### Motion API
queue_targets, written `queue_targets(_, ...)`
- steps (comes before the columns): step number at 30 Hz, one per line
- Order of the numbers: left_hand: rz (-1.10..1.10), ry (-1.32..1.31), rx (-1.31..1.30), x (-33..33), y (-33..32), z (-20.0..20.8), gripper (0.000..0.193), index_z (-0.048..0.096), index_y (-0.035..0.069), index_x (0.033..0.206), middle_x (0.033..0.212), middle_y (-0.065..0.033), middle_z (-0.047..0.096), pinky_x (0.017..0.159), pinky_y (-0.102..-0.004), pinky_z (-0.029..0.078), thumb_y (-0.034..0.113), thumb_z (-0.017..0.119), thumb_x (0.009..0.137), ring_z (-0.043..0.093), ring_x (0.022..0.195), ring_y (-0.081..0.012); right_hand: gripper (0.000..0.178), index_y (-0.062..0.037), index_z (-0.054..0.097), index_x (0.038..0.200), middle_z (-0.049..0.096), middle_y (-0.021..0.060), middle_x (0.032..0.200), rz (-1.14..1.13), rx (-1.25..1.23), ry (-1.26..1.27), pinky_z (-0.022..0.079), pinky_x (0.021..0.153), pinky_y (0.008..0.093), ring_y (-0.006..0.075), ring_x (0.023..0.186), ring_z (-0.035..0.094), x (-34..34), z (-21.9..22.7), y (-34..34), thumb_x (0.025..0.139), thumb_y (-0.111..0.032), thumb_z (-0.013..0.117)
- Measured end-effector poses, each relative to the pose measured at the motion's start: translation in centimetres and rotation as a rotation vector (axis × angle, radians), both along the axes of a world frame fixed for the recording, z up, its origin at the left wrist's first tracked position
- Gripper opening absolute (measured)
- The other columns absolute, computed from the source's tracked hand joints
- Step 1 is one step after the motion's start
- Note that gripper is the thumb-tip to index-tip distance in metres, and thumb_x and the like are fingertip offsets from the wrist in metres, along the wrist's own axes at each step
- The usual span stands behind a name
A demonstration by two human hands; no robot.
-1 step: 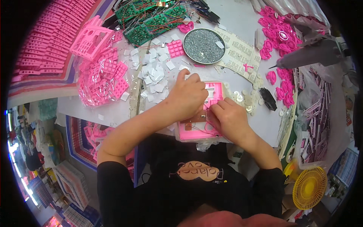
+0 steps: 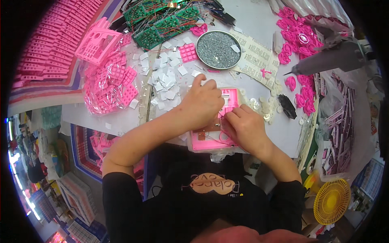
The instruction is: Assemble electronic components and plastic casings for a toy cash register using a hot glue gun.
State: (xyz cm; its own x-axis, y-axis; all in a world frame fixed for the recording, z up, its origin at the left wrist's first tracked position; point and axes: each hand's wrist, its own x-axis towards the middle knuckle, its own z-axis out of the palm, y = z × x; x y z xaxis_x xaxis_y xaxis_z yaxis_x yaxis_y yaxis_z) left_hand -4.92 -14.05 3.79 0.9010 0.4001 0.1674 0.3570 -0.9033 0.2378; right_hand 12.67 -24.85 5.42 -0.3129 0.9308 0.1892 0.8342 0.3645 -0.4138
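1. Very little has changed: the hanging driver (image 2: 332,60) has swung slightly leftward, its tip pointing left above the tabletop (image 2: 285,135), while both hands stay almost where they were. I judge that the work is at the same point, fine fitting inside the case.
2. The pink case (image 2: 194,142) lies on the tabletop near the person's edge, open side up, under both hands. Inside are a brown board (image 2: 212,128) and thin wire.
3. Its long axis runs away from the person, from the near edge toward the metal dish (image 2: 219,68). Which end is its top, I cannot tell.
4. The left hand (image 2: 202,101) is curled over the case's left side, one finger raised and bent; what it grips, if anything, is hidden.
5. The right hand (image 2: 246,123) bends over the right side, fingertips drawn together near the middle; I cannot tell whether they pinch anything.
6. White squares (image 2: 166,83) lie left of the dish, and pale discs (image 2: 265,107) just right of the case.
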Motion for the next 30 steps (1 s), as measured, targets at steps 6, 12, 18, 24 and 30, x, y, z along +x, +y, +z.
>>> queue_targets(6, -0.139, 0.334, 0.059, 2.9, 0.0, 2.6, 0.008, 0.073, 0.014, 0.075, 0.078, -0.0013, 0.068, 0.088, -0.0421, 0.038, 0.020, 0.069, 0.074, 0.057, 0.096, -0.0211, 0.017, -0.0049, 0.065, 0.088, 0.057, 0.0098, 0.085, -0.006, -0.001, 0.033, 0.048, 0.068, 0.0406, 0.0292, 0.079, 0.055, -0.1, 0.1, 0.4, 0.073, -0.007, 0.073)
queue_targets(12, -0.187, 0.540, 0.025, 4.5, 0.3, 3.4, 0.008, 0.075, 0.016, 0.077, 0.076, -0.0020, 0.070, 0.082, -0.0383, 0.039, 0.019, 0.068, 0.078, 0.058, 0.095, -0.0218, 0.020, -0.0048, 0.064, 0.092, 0.056, 0.0107, 0.086, -0.023, -0.030, 0.048, 0.050, 0.070, 0.0406, 0.0308, 0.083, 0.055, 0.3, -0.1, 0.3, 0.072, -0.004, 0.071)
queue_targets(18, -0.160, 0.619, -0.035, 5.3, 0.0, 3.5, 0.009, 0.075, 0.013, 0.083, 0.086, -0.0062, 0.071, 0.075, -0.0374, 0.044, 0.017, 0.069, 0.077, 0.058, 0.100, -0.0244, 0.018, -0.0048, 0.064, 0.093, 0.057, 0.0100, 0.084, -0.032, -0.031, 0.099, 0.050, 0.068, 0.0406, 0.0309, 0.080, 0.056, 0.7, -0.4, 0.2, 0.075, -0.004, 0.070)
queue_targets(24, 0.058, 0.505, -0.262, 3.9, 0.5, 2.2, 0.013, 0.074, 0.005, 0.084, 0.088, -0.0131, 0.070, 0.072, -0.0431, 0.052, 0.015, 0.072, 0.076, 0.064, 0.094, -0.0319, 0.018, -0.0045, 0.064, 0.092, 0.058, 0.0101, 0.082, -0.013, -0.023, 0.032, 0.051, 0.067, 0.0395, 0.0304, 0.081, 0.058, 0.5, -0.3, 0.4, 0.076, -0.005, 0.070)
queue_targets(30, 0.214, 0.077, -0.577, 0.7, 1.4, 0.5, 0.013, 0.073, 0.004, 0.086, 0.082, -0.0169, 0.069, 0.072, -0.0457, 0.053, 0.014, 0.072, 0.077, 0.067, 0.081, -0.0346, 0.018, -0.0044, 0.064, 0.089, 0.062, 0.0073, 0.086, 0.035, 0.068, 0.142, 0.050, 0.070, 0.0382, 0.0289, 0.083, 0.059, 0.7, -1.4, 1.9, 0.074, -0.007, 0.073)
